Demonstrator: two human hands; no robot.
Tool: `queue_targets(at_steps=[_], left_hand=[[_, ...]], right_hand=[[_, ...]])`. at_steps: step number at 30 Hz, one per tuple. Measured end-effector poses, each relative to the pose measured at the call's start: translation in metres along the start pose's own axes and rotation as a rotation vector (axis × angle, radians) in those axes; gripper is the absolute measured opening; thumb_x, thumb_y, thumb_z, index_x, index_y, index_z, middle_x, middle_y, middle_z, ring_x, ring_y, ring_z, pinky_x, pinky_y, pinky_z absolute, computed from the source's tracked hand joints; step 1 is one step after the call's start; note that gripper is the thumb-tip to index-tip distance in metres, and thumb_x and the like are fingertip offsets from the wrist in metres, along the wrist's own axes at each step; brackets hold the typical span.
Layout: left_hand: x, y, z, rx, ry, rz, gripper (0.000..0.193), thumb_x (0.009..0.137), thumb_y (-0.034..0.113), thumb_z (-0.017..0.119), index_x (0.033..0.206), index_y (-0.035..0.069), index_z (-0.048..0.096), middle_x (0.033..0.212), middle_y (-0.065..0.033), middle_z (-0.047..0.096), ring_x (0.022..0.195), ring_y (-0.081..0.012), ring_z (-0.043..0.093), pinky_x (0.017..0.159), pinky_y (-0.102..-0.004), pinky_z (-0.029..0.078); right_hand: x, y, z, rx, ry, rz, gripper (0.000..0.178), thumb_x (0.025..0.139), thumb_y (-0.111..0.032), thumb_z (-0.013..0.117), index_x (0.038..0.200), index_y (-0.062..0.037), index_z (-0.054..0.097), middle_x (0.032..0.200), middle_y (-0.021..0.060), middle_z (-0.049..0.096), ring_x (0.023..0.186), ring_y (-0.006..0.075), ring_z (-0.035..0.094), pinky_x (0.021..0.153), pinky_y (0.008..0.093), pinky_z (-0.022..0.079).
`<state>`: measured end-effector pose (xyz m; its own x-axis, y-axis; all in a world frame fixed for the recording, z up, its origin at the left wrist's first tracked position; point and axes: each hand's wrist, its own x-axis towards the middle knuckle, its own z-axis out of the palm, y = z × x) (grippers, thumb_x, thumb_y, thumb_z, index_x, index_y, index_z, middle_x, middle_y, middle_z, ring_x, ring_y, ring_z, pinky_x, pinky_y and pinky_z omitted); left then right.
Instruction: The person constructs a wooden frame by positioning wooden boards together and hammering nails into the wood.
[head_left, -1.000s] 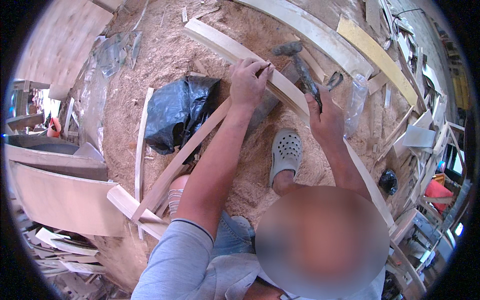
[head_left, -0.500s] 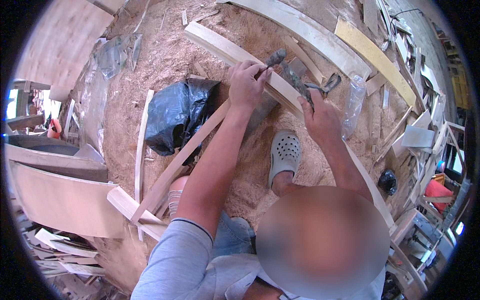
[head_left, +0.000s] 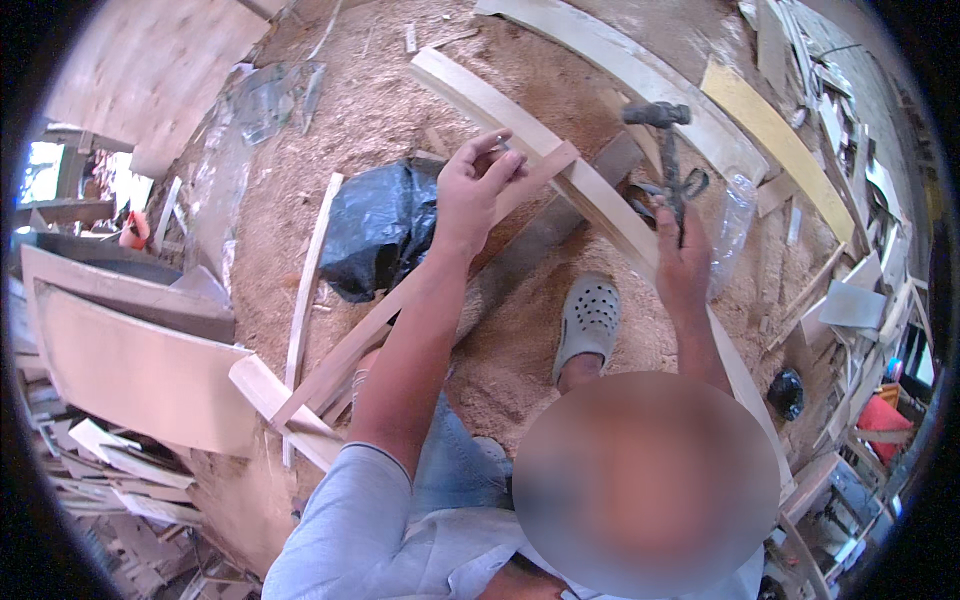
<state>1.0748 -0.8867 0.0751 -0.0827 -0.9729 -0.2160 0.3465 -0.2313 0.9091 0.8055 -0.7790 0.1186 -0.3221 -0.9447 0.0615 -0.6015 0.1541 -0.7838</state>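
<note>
Raised and curled, my left hand (head_left: pixel 470 190) has its thumb close to its fingers, with a small greyish thing (head_left: pixel 503 146) at the fingertips, too small to name. It is above the thin wooden slat (head_left: pixel 545 172), whose far end lies across a long pale wooden beam (head_left: pixel 480 95). My right hand (head_left: pixel 684 258) is wrapped round the handle of a hammer (head_left: pixel 657 115), held upright in view with its dark head to the right of the beam and clear of it. A dark strap loop (head_left: pixel 693 183) shows beside the handle.
Sawdust covers the ground. A black plastic bag (head_left: pixel 375 225) lies left of the slat, and a darker board (head_left: pixel 535 250) passes under the beam. Curved planks (head_left: pixel 640 70) and a yellowish board (head_left: pixel 770 140) lie at the far right. My clog (head_left: pixel 590 318) is near the beam.
The hammer has come up off the beam and swung to the right with my right hand. My left hand has drawn back from the beam, and the slat's end now shows on it.
</note>
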Motion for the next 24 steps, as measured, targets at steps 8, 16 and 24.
queue_targets(at_steps=[8,16,24], left_hand=[[-0.106,0.053,-0.104,-0.258,0.103,-0.206,0.032,0.106,0.010,0.066,0.135,-0.001,0.059,0.114,-0.0149,0.076,0.102,-0.0261,0.076,0.096,-0.0434,0.062],[-0.124,0.028,-0.178,0.391,0.325,-0.122,0.017,0.104,0.011,0.068,0.115,-0.001,0.069,0.104,-0.0132,0.078,0.089,-0.0187,0.076,0.086,-0.0322,0.061],[-0.099,0.028,-0.191,0.905,0.365,0.004,0.011,0.094,0.012,0.078,0.098,0.001,0.077,0.081,-0.0019,0.073,0.073,-0.0069,0.062,0.069,-0.0277,0.052]], right_hand=[[-0.008,0.012,0.008,-0.015,-0.041,0.052,0.034,0.113,-0.031,0.058,0.130,-0.0054,0.072,0.086,-0.0036,0.058,0.073,0.0066,0.045,0.067,0.0251,0.040],[-0.011,0.005,0.019,-0.024,-0.083,-0.011,0.036,0.113,-0.033,0.059,0.130,-0.0038,0.073,0.090,0.0015,0.065,0.080,0.0098,0.054,0.074,0.0289,0.046],[-0.016,0.006,0.010,-0.031,-0.140,0.044,0.039,0.113,-0.037,0.056,0.127,-0.0024,0.068,0.104,0.0135,0.071,0.097,0.0209,0.066,0.090,0.0371,0.052]])
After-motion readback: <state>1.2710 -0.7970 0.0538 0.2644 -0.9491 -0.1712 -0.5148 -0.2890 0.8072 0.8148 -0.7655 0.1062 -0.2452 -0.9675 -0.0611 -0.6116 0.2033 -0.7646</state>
